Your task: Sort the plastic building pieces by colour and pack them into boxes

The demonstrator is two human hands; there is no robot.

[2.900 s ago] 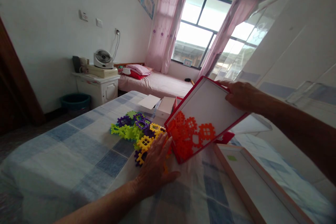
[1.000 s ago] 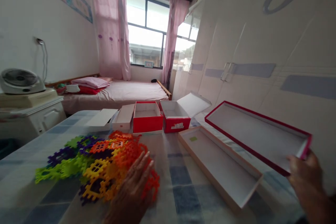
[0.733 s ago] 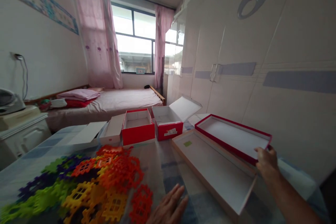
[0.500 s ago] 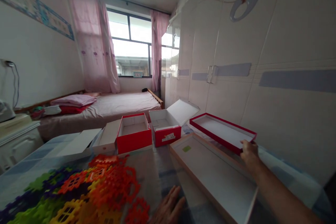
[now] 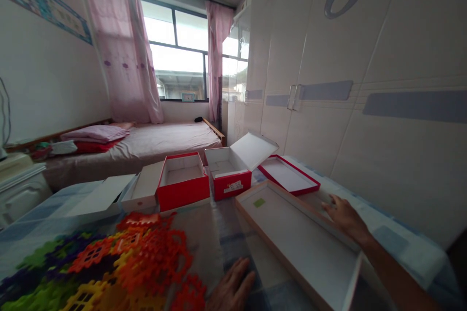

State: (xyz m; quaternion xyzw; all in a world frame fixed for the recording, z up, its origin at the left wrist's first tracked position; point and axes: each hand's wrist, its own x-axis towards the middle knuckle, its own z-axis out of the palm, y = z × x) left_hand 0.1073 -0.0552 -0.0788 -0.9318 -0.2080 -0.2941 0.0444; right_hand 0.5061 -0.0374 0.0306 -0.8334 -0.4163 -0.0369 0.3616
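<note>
A flat red-rimmed box tray (image 5: 289,176) lies on the checked bedspread at the back right, empty and white inside. My right hand (image 5: 343,215) hovers just in front of it, fingers spread, holding nothing, beside the long pale-rimmed tray (image 5: 302,237). My left hand (image 5: 230,290) rests flat on the cloth at the bottom edge, fingers stretched out, next to a heap of orange, yellow, purple and green plastic lattice tiles (image 5: 120,265).
Two small red boxes (image 5: 182,185) (image 5: 229,175) stand open at the back, with a white box (image 5: 126,193) to their left. A wardrobe wall runs along the right. A second bed with pink pillows and a window lie beyond.
My right hand carried the red-rimmed tray away from the tiles, set it down at the back right and let go. My left hand slid off the tile heap onto the cloth.
</note>
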